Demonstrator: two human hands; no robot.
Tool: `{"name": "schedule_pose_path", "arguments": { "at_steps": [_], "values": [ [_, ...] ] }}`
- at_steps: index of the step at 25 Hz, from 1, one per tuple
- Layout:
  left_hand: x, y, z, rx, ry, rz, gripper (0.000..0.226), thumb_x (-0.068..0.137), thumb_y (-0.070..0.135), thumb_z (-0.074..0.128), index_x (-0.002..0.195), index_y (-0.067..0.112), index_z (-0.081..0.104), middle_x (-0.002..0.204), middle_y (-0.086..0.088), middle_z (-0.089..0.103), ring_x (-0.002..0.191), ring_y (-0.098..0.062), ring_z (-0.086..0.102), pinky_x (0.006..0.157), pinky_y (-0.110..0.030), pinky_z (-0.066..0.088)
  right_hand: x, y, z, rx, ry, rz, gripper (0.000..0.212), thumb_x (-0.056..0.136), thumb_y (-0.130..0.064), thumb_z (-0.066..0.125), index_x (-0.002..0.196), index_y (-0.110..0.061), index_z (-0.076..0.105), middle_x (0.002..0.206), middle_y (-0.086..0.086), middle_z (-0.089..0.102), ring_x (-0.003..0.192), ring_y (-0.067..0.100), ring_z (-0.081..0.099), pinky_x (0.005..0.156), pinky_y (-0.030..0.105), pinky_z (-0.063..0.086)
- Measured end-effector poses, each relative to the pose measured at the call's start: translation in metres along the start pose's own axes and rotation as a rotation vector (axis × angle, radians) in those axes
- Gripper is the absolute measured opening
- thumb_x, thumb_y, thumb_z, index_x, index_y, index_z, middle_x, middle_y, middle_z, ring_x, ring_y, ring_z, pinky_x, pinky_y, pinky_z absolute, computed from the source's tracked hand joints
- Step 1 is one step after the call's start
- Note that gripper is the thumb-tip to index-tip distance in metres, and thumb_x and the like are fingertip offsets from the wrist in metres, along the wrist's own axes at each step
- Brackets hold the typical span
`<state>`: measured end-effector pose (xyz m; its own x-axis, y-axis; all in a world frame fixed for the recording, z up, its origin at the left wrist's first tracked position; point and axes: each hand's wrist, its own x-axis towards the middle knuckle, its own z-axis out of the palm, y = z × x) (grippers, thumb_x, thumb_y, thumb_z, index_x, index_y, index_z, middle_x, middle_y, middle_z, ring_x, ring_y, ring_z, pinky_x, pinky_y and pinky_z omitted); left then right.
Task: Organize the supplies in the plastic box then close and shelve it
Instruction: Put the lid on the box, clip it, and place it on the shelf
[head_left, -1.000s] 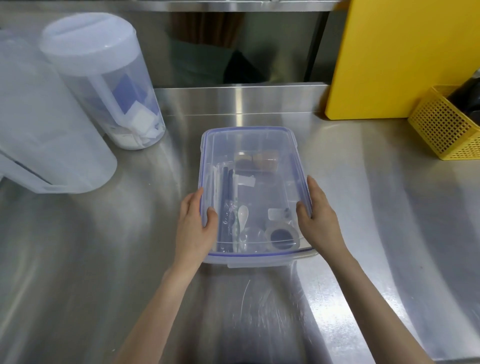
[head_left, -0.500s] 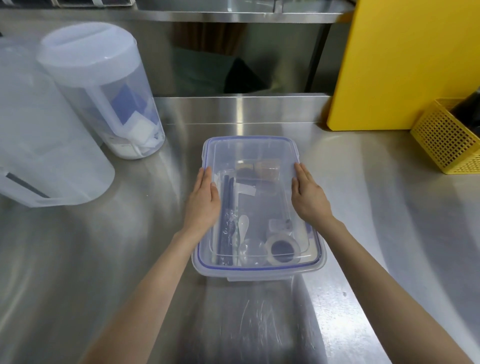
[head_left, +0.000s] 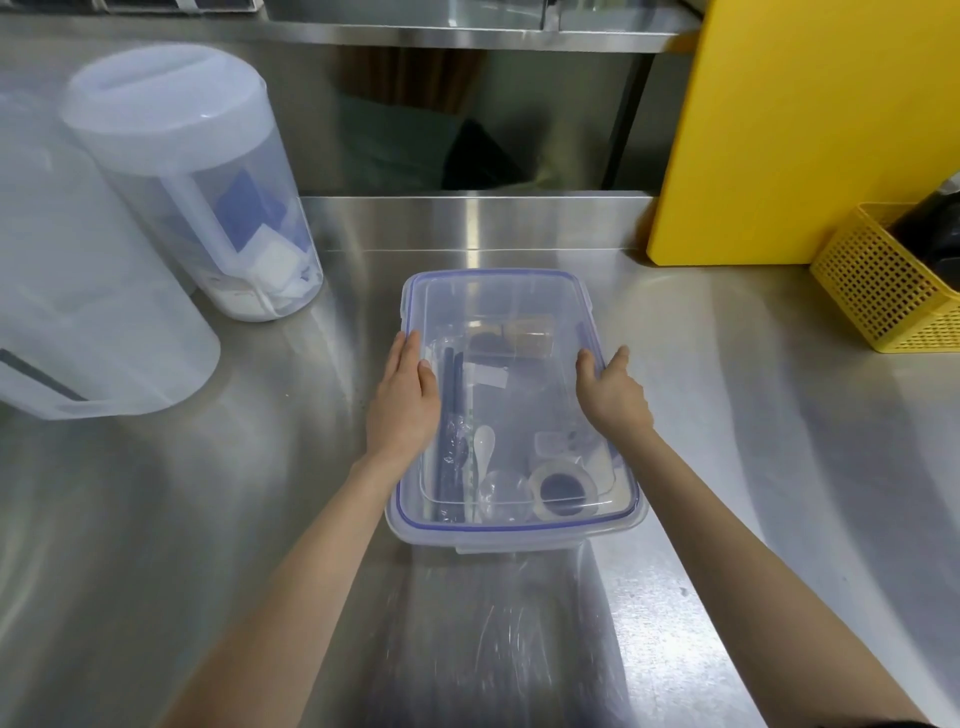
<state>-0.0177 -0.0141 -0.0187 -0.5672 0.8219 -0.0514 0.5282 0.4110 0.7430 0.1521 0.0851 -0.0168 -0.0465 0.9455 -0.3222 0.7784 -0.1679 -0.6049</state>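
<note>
While the box runs lengthwise toward the worktop's back edge, the left hand lies flat, fingers together, on its left rim and the right hand curls loosely over its right rim, both equally near.

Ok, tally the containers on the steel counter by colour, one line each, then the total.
Clear with blue-trimmed lid: 1, the plastic box under the left hand and right hand.
Frosted white: 2, the tall canister and the big jug lying beside it.
Yellow: 1, the mesh basket.
Total: 4.
</note>
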Motion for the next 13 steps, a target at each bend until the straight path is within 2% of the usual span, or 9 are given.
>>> {"name": "schedule_pose_path", "arguments": {
  "at_steps": [5, 9, 13],
  "values": [
    [-0.0018, 0.0012, -0.0006, 0.016, 0.010, -0.008, 0.047, 0.098, 0.021, 0.023, 0.145, 0.021, 0.020, 0.157, 0.007, 0.015, 0.141, -0.016, 0.026, 0.110, -0.033, 0.027, -0.0034, -0.0008, 0.0013, 0.023, 0.028, 0.120, 0.072, 0.094, -0.052, 0.030, 0.136, 0.005, 0.030, 0.138, 0.025, 0.044, 0.124, 0.041, 0.046, 0.106, 0.049, 0.036],
    [-0.0032, 0.0028, -0.0011, 0.013, 0.018, -0.009, 0.047, 0.098, 0.021, 0.023, 0.145, 0.021, 0.022, 0.157, 0.007, 0.016, 0.140, -0.017, 0.028, 0.109, -0.035, 0.029, -0.0071, -0.0008, 0.0003, -0.033, 0.182, 0.003, 0.062, 0.093, -0.049, 0.037, 0.124, 0.004, 0.044, 0.129, 0.023, 0.044, 0.110, 0.040, 0.054, 0.095, 0.046, 0.044],
    [-0.0032, 0.0032, -0.0017, 0.012, 0.028, -0.003, 0.047, 0.098, 0.020, 0.024, 0.144, 0.020, 0.023, 0.157, 0.006, 0.017, 0.140, -0.017, 0.029, 0.109, -0.035, 0.029, -0.0078, 0.0001, -0.0013, -0.003, 0.171, -0.039, 0.052, 0.095, -0.044, 0.037, 0.118, 0.000, 0.049, 0.121, 0.021, 0.054, 0.104, 0.037, 0.058, 0.084, 0.041, 0.048]
  ]
}}
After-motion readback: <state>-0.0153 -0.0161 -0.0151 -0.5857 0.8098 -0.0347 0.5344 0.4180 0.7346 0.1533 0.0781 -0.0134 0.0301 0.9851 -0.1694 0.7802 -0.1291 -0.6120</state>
